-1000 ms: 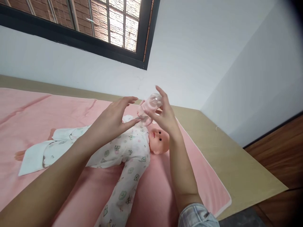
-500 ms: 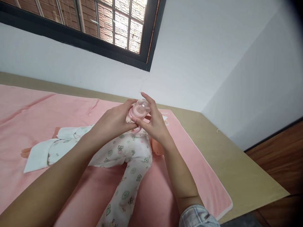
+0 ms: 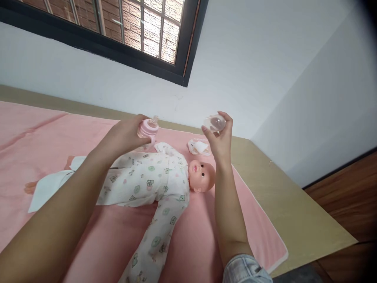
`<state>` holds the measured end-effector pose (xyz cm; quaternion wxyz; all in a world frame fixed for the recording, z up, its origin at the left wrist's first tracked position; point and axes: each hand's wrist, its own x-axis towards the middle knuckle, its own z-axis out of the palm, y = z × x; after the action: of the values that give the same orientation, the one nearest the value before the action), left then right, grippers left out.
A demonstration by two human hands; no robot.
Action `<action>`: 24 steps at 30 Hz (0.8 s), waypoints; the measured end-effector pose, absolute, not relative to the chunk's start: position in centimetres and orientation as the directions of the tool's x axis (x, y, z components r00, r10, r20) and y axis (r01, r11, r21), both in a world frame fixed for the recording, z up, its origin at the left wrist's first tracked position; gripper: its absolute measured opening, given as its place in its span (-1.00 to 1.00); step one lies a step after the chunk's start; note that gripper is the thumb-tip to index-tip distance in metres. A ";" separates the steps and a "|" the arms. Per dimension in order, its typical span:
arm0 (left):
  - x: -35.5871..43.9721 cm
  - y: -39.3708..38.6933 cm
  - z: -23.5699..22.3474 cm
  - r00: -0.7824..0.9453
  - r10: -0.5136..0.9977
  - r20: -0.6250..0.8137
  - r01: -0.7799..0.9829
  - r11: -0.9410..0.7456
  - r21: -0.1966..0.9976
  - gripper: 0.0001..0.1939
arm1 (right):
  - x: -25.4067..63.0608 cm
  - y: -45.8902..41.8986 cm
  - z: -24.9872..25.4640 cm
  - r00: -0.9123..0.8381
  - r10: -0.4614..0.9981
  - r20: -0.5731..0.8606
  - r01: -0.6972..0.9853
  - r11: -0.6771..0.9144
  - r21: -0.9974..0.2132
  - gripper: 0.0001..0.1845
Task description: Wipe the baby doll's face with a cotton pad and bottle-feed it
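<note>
The bottle (image 3: 147,131) is being held at a tilt, its long axis running up and to the right, with the teat (image 3: 155,119) pointing toward the upper right. It is being grasped by the left hand (image 3: 125,135); the thumb is crossing its near side, while the teat is being left bare beyond the grip. The clear cap (image 3: 215,123) is being gripped by the right hand (image 3: 221,141), well apart from the bottle, its rounded end pointing right. The bottle's lower body is being partly hidden, so its contents cannot be told. The doll (image 3: 147,184) is being supported by the blanket (image 3: 188,243).
</note>
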<state>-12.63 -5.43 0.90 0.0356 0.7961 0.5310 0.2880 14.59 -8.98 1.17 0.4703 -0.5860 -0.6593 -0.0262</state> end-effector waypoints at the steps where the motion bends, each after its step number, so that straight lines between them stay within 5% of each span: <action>1: -13.1 -4.5 0.5 0.237 0.885 0.401 0.852 -0.388 0.351 -0.46 | 15.8 -8.0 0.4 0.213 0.714 0.667 0.793 0.272 -0.545 -0.27; 6: -16.0 -0.2 -2.4 0.144 0.957 0.253 0.920 -0.224 0.321 -0.43 | 21.8 -3.8 -4.9 0.560 0.620 0.550 0.641 0.096 -0.761 -0.33; 10: -18.1 2.4 -4.4 0.109 0.978 0.180 0.923 -0.167 0.347 -0.39 | 24.6 -2.9 -9.0 0.715 0.580 0.392 0.577 -0.171 -0.799 -0.35; 16: -19.7 4.1 -5.9 0.004 0.991 0.131 0.964 -0.038 0.262 -0.49 | 25.2 -2.7 -13.2 0.738 0.633 0.234 0.563 -0.386 -0.730 -0.41; 24: -20.4 4.6 -6.0 -0.014 0.999 0.042 0.970 0.003 0.245 -0.36 | 25.1 -1.9 -15.1 0.745 0.633 0.210 0.555 -0.414 -0.721 -0.31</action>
<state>-20.41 4.64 -6.05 0.0719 0.6984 0.7047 0.1025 25.07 -1.90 -15.13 0.4094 -0.8396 -0.3538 0.0475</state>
